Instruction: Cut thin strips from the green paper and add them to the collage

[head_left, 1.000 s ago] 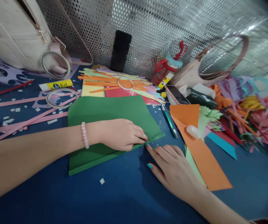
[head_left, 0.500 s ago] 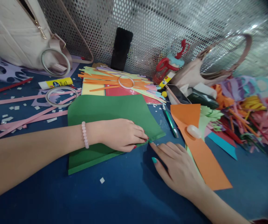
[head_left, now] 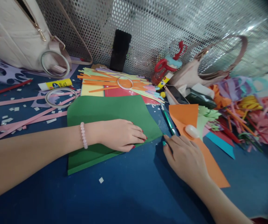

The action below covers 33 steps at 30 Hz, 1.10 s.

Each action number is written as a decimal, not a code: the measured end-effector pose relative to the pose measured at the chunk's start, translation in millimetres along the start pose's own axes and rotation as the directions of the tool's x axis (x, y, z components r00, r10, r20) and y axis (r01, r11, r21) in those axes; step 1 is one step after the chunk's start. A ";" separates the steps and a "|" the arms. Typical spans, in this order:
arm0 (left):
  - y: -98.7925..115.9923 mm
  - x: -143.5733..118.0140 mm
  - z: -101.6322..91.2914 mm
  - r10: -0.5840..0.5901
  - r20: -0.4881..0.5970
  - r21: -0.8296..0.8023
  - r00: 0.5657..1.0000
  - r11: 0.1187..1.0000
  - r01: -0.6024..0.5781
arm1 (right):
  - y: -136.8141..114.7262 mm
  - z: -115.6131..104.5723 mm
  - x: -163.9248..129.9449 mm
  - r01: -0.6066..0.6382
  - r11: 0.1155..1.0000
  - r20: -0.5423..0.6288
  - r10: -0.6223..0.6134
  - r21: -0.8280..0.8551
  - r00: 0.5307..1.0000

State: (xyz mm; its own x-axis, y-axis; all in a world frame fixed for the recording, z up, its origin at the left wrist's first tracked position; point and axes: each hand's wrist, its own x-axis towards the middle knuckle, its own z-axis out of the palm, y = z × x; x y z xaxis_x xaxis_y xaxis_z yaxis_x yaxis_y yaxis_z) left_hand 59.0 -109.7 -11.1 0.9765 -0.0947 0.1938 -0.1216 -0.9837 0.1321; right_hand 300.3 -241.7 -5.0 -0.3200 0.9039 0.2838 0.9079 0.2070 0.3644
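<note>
A folded green paper sheet (head_left: 106, 109) lies on the blue table (head_left: 129, 193). My left hand (head_left: 121, 135), with a pink bead bracelet on the wrist, lies palm down on the sheet's near fold and holds it flat, fingertips near the right corner. My right hand (head_left: 185, 157) rests palm down on the table to the right of the sheet, over the edge of an orange paper strip (head_left: 185, 113). Its fingertips sit beside the lower end of a green pen (head_left: 169, 122). It holds nothing.
Several paper strips under a tape ring (head_left: 125, 82) lie behind the sheet. At the left are a glue stick (head_left: 56, 84), another tape roll (head_left: 60, 98) and a white bag (head_left: 19, 34). A black phone (head_left: 120, 49) leans on the mesh wall. Paper scraps (head_left: 247, 115) pile at the right.
My right hand has slid right, away from the green sheet's corner, to the green pen and orange strip. My left hand stays on the fold.
</note>
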 end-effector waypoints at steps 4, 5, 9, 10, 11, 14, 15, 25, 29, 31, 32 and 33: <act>1.3 -1.3 0.5 0.000 0.002 0.022 1.000 1.000 0.000 | 0.6 1.1 -0.1 -0.044 0.999 -0.026 0.044 0.002 0.999; 1.8 -1.4 0.9 -0.004 0.004 0.031 1.000 1.000 0.004 | 0.5 1.1 0.1 -0.044 0.999 -0.040 0.045 0.018 0.998; 4.1 -1.1 0.9 -0.025 0.021 0.068 0.999 0.997 0.023 | -1.6 1.3 0.6 0.061 0.979 -0.007 -0.061 0.195 0.998; 4.7 -1.0 -0.3 -0.026 0.029 0.076 0.999 0.997 0.024 | -2.3 1.5 0.4 0.076 0.970 0.021 -0.083 0.232 0.996; 5.3 -0.8 -2.1 -0.026 0.037 0.081 0.999 0.996 0.023 | -3.0 1.7 0.2 0.076 0.964 0.049 -0.091 0.254 0.995; 8.9 -0.7 -10.7 -0.017 0.064 0.091 0.998 0.996 0.011 | -4.0 2.3 -0.8 0.042 0.963 0.093 -0.069 0.267 0.993; 10.9 -1.2 -14.1 -0.015 0.072 0.093 0.997 0.996 0.008 | -4.0 2.5 -1.0 0.039 0.963 0.096 -0.066 0.265 0.993; 37.0 -46.2 -28.8 -0.060 0.109 0.102 0.992 0.994 0.048 | -0.2 -9.6 13.8 0.327 0.944 0.024 -0.326 -0.035 0.945; 53.0 -77.1 -29.6 -0.110 0.120 -0.023 0.987 0.993 0.114 | -1.4 -15.5 26.5 0.459 0.885 0.007 -0.460 -0.078 0.888; 62.7 -89.7 -30.3 -0.132 0.135 -0.043 0.982 0.989 0.139 | -0.8 -13.5 31.1 0.511 0.855 -0.004 -0.514 -0.091 0.858; 67.5 -95.1 -30.9 -0.145 0.133 -0.055 0.980 0.987 0.153 | 0.1 -11.6 32.7 0.524 0.846 -0.012 -0.528 -0.095 0.849; 72.1 -99.9 -31.9 -0.156 0.132 -0.070 0.979 0.984 0.166 | 1.2 -9.6 33.9 0.529 0.843 -0.021 -0.534 -0.099 0.845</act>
State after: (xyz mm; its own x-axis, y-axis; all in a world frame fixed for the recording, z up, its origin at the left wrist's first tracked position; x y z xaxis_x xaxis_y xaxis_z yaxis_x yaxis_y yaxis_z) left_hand -53.0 -166.2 10.0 0.9983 0.0405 0.0409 0.0300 -0.9728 0.2298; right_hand 287.9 -214.4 13.6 -0.7609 0.6457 0.0645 0.5690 0.6161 0.5447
